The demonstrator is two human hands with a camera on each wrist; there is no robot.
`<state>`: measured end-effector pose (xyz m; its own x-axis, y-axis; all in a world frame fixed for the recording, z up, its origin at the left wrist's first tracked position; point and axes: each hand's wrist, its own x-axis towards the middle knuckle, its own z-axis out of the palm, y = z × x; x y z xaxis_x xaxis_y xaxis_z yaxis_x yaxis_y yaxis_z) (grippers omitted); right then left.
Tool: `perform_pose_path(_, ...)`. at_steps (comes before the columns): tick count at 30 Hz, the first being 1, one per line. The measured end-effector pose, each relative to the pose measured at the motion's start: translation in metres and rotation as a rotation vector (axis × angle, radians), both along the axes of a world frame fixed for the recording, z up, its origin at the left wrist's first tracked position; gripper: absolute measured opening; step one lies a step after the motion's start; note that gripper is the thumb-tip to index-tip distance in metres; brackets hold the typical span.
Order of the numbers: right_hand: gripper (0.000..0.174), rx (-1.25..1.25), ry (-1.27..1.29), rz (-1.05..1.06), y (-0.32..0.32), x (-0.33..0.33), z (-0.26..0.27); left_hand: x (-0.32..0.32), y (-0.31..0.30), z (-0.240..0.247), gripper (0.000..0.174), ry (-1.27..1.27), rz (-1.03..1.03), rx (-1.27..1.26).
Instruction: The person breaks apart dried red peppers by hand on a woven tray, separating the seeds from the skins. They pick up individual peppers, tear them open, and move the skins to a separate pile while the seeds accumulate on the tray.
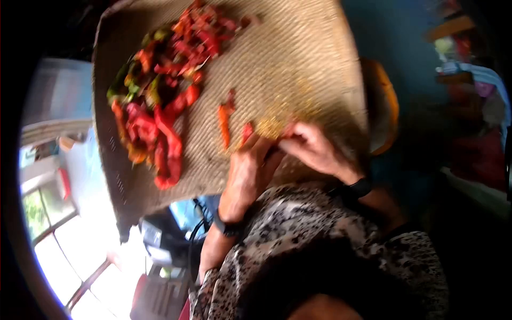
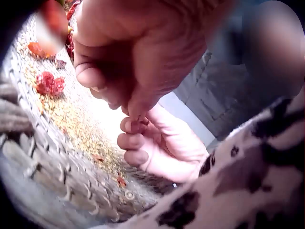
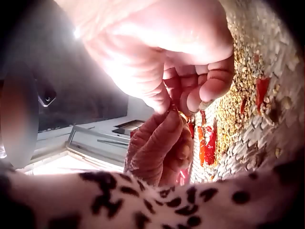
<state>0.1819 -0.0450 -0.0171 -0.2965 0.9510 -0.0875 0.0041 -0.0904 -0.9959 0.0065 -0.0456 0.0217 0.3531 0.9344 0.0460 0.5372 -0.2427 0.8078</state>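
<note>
In the head view, my left hand (image 1: 242, 173) and right hand (image 1: 317, 149) meet over the near edge of a woven tray (image 1: 298, 48). Both pinch a small piece of red chili pepper (image 3: 177, 112) between fingertips and thumbs, and the fingers hide most of it. Pale yellow seeds (image 1: 269, 128) lie scattered beneath the hands. Just beyond the left hand are a red chili piece (image 1: 247, 131) and a thin orange-red chili (image 1: 223, 125). The left wrist view has the right hand (image 2: 167, 148) below the left, fingers curled in.
A large heap of red, orange and green chilies (image 1: 170, 122) covers the tray's left part. Patterned clothing (image 1: 298, 224) sits close below the hands. A round orange-rimmed object (image 1: 392, 101) stands beyond the tray's right edge, and a bright window (image 1: 69, 240) is at lower left.
</note>
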Motion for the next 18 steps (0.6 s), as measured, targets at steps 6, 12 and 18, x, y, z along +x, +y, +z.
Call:
perform_pose_path(6,0.018,-0.244,0.188,-0.109,0.008,0.030,0.045,-0.016,0.021,-0.020,0.024,0.103,0.264,0.043)
perform_pose_path(12,0.017,0.009,0.977,-0.493,0.016,0.089,0.044,-0.039,0.056,-0.034,0.029,0.627,0.364,0.525)
perform_pose_path(18,0.021,-0.183,1.263,-0.629,0.009,0.090,0.033,-0.039,0.061,-0.040,0.019,0.526,0.241,0.335)
